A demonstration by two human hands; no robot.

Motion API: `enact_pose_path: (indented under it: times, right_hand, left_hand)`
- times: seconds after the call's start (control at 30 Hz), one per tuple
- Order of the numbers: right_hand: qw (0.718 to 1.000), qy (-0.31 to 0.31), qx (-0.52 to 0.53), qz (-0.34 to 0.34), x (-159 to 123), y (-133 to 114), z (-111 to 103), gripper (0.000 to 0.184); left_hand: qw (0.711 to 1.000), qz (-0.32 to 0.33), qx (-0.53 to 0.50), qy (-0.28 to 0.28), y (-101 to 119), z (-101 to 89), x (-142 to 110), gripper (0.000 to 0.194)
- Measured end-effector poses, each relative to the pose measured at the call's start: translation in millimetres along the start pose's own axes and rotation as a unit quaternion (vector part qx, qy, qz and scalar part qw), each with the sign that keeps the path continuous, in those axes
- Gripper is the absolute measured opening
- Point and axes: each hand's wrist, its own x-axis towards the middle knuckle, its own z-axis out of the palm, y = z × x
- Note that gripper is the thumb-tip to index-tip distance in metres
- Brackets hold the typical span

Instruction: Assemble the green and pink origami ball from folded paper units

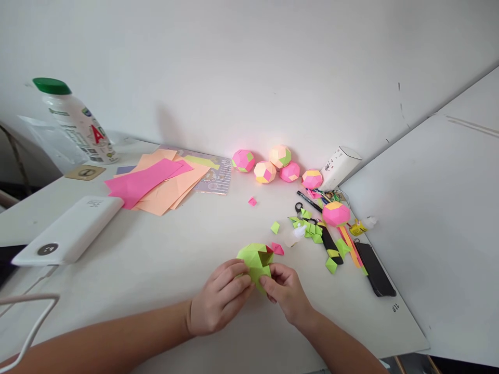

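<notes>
A half-built green paper ball (256,259) with a pink patch sits low over the white table (163,259), held between both hands. My left hand (218,301) has its fingers curled round the ball's left side. My right hand (286,291) pinches its lower right edge with thumb and fingers. A small pink folded piece (277,249) lies just to the right of the ball. A green folded piece (275,227) lies a little farther back.
Several finished pink, yellow and green paper balls (265,171) stand by the wall, one more (336,213) among green scraps, scissors (302,210) and pens. Coloured paper sheets (163,184), a white power bank (70,231), a bottle (78,122), a white box (339,167) and a black phone (375,269) lie around.
</notes>
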Motion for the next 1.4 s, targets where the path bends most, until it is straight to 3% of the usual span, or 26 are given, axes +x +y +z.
enact_pose_path:
  times: [0.1, 0.23, 0.27, 0.3, 0.33, 0.37, 0.4, 0.43, 0.47, 0.53, 0.63, 0.7, 0.8, 1.07, 1.4]
  right_hand:
    - [0.999, 0.024, 0.021, -0.001, 2, 3, 0, 0.023]
    - [0.996, 0.074, 0.053, -0.017, 6, 11, -2, 0.023]
    - [0.995, 0.081, 0.056, -0.026, 6, 12, -2, 0.023]
    - [0.994, 0.087, 0.058, -0.035, 6, 13, -2, 0.023]
    - [0.993, 0.091, 0.058, -0.044, 6, 14, -1, 0.023]
    - [0.993, 0.095, 0.058, -0.051, 6, 14, 0, 0.022]
    - [0.992, 0.097, 0.058, -0.056, 6, 14, 2, 0.021]
    - [0.992, 0.098, 0.060, -0.058, 5, 14, 4, 0.020]
    - [0.992, 0.098, 0.061, -0.056, 5, 13, 5, 0.020]
    - [0.992, 0.095, 0.061, -0.055, 4, 11, 9, 0.020]
    - [0.992, 0.098, 0.040, -0.071, 3, 9, 13, 0.020]
    - [0.991, 0.101, 0.023, -0.087, 3, 9, 13, 0.020]
    - [0.990, 0.096, 0.018, -0.098, 4, 11, 13, 0.024]
    - [0.993, 0.013, 0.079, -0.084, 5, 13, 18, 0.022]
    - [0.994, 0.015, 0.052, -0.100, 3, 11, 15, 0.016]
  left_hand:
    - [0.999, 0.020, 0.042, -0.009, 2, -3.0, 3, 0.023]
    - [0.999, -0.025, 0.020, 0.008, 18, -4.7, 5, 0.017]
    - [0.997, -0.065, -0.037, -0.016, 22, -3.6, 5, 0.015]
    - [0.981, -0.148, -0.109, -0.058, 26, -1.9, 5, 0.013]
    - [0.938, -0.261, -0.198, -0.113, 29, 0.4, 6, 0.014]
    - [0.863, -0.375, -0.299, -0.162, 31, 2.8, 8, 0.021]
    - [0.763, -0.473, -0.399, -0.188, 32, 5.3, 10, 0.026]
    - [0.668, -0.540, -0.478, -0.181, 32, 7.4, 12, 0.027]
    - [0.609, -0.572, -0.530, -0.147, 31, 9.0, 15, 0.026]
    - [0.518, -0.606, -0.598, -0.082, 29, 10.2, 20, 0.028]
    - [0.448, -0.619, -0.645, -0.025, 27, 8.9, 24, 0.028]
    - [0.432, -0.617, -0.658, -0.011, 26, 8.3, 24, 0.027]
    - [0.431, -0.611, -0.664, 0.010, 24, 9.7, 21, 0.024]
    - [0.411, -0.623, -0.664, 0.054, 20, 11.0, 23, 0.023]
    - [0.438, -0.630, -0.640, 0.033, 18, 9.2, 24, 0.023]
